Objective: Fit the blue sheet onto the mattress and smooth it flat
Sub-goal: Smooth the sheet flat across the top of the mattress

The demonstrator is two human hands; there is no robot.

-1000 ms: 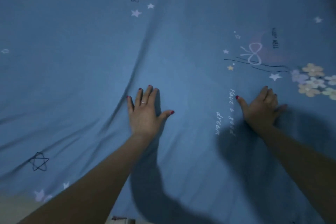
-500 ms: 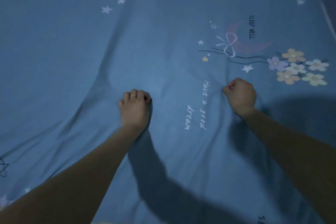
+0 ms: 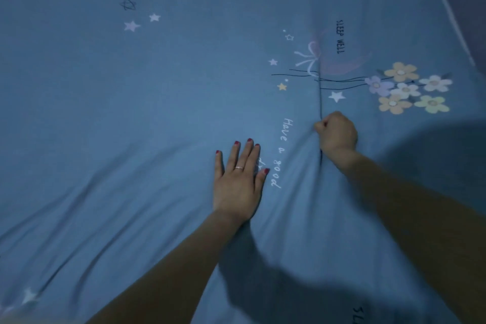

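The blue sheet (image 3: 163, 102), printed with stars, flowers and script, covers the whole view. My left hand (image 3: 238, 181) lies flat on it with fingers straight, over part of the white lettering. To its right, my right hand (image 3: 338, 133) is a fist that grips a bunch of the cloth; a sharp straight fold runs from that fist up through the bow print. Long soft creases spread across the lower left of the sheet.
The sheet's far edge (image 3: 456, 23) runs diagonally at the upper right, with a darker surface beyond it. Shadows of my arms fall on the cloth at bottom centre and right. A pale patch shows at the bottom left corner.
My left hand has opened from a fist to a flat palm and shifted right toward the lettering. My right hand stays clenched on the cloth, and a sharp fold has formed above it.
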